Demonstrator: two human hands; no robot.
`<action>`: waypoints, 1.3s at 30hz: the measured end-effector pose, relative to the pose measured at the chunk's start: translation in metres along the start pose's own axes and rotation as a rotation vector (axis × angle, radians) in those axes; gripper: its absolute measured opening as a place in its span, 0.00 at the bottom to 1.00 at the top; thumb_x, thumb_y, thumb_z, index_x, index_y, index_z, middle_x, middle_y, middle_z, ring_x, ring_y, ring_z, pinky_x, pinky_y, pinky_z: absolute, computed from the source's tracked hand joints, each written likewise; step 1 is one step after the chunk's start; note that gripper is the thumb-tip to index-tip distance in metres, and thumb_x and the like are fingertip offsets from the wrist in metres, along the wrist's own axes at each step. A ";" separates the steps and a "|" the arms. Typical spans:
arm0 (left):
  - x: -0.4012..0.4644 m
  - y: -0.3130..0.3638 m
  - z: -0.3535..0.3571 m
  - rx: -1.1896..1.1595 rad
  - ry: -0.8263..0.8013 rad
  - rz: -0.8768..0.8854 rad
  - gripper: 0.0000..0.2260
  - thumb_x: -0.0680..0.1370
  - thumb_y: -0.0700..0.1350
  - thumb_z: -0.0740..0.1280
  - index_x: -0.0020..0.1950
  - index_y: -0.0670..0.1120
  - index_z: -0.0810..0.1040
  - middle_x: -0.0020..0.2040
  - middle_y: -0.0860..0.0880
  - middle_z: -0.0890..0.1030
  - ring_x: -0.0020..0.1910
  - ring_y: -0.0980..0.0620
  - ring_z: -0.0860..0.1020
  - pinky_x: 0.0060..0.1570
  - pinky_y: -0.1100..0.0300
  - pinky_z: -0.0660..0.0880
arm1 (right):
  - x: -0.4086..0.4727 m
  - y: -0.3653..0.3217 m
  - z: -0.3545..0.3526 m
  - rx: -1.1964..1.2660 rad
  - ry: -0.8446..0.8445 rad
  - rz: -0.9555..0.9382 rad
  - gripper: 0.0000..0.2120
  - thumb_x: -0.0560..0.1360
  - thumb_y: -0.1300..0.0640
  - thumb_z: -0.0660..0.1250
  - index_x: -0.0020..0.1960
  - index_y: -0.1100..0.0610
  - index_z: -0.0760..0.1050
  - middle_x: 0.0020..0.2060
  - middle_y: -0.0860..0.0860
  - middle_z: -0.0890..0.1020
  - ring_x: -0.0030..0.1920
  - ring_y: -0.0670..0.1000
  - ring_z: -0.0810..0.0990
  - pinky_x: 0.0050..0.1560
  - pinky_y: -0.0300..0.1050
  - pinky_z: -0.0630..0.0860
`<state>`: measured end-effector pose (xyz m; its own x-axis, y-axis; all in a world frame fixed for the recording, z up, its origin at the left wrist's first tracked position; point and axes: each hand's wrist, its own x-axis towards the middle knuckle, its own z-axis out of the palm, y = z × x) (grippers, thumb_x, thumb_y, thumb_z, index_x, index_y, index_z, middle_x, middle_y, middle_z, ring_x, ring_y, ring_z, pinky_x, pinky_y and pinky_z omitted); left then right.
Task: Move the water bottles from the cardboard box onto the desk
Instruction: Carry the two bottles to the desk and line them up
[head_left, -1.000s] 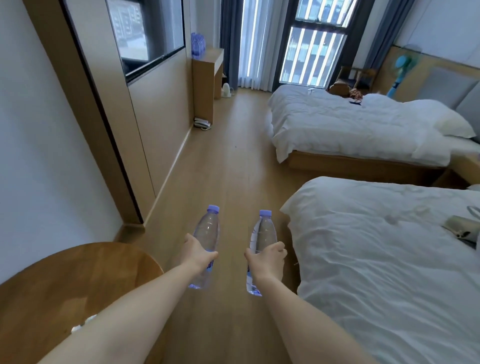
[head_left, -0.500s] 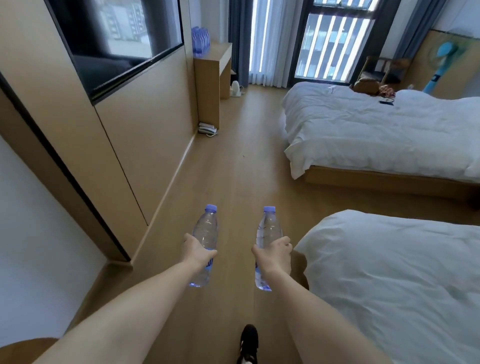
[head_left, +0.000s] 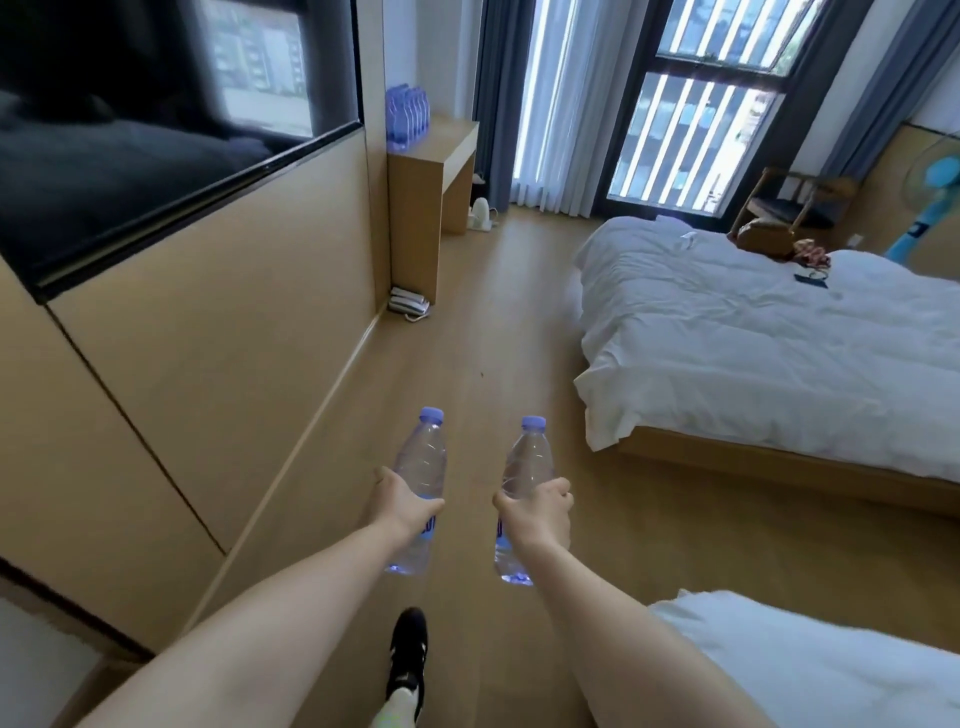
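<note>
- The left hand (head_left: 402, 506) grasps a clear plastic water bottle with a pale purple cap (head_left: 422, 478) around its middle, fingers wrapped over the label band, the bottle upright and held out above the light wooden floor (head_left: 498, 338).
- The right hand (head_left: 537, 512) grasps a second clear plastic bottle with a purple cap (head_left: 524, 473) in the same way, fingers curled round its middle; this one leans slightly to the right at the top.
- The two bottles are side by side, apart from each other, both in the air at the ends of bare outstretched arms.
- A light wooden desk (head_left: 441, 150) stands far ahead against the left wall, near the grey curtains; a row of purple-capped bottles (head_left: 407, 113) already stands on its top at the wall end.
- A black shoe with white stripes (head_left: 408, 654) is on the floor below the arms.
- A bed with a white duvet (head_left: 753, 353) lies to the right, and the corner of a nearer white bed (head_left: 810, 665) shows at the lower right.
- A dark wall-mounted screen (head_left: 156, 130) sits on the left panel.
- A white telephone (head_left: 409, 303) lies on the floor at the desk's near end.
</note>
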<state>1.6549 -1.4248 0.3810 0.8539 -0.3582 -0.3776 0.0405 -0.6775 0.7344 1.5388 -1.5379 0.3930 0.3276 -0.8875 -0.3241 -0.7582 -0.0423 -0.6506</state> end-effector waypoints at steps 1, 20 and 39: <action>0.025 0.011 0.004 0.012 0.001 -0.002 0.26 0.67 0.48 0.75 0.52 0.43 0.61 0.47 0.47 0.74 0.44 0.44 0.75 0.45 0.56 0.73 | 0.024 -0.013 0.004 -0.010 -0.001 -0.001 0.29 0.71 0.46 0.70 0.61 0.60 0.61 0.60 0.57 0.70 0.55 0.60 0.77 0.53 0.55 0.77; 0.445 0.280 0.051 0.056 0.032 0.040 0.26 0.68 0.51 0.74 0.52 0.44 0.60 0.44 0.49 0.72 0.41 0.44 0.74 0.41 0.57 0.70 | 0.438 -0.249 0.037 -0.012 0.018 0.043 0.32 0.71 0.44 0.71 0.64 0.60 0.61 0.61 0.57 0.71 0.57 0.58 0.77 0.56 0.56 0.78; 0.812 0.539 0.143 0.020 0.092 -0.013 0.27 0.67 0.52 0.76 0.51 0.44 0.60 0.47 0.46 0.74 0.50 0.42 0.78 0.54 0.50 0.75 | 0.867 -0.448 0.013 -0.080 0.011 -0.026 0.29 0.71 0.45 0.68 0.62 0.60 0.62 0.59 0.56 0.71 0.57 0.58 0.77 0.53 0.54 0.77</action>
<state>2.2955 -2.1731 0.3899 0.8976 -0.2888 -0.3329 0.0427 -0.6948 0.7179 2.1702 -2.2824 0.3944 0.3422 -0.8904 -0.3003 -0.7923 -0.1016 -0.6016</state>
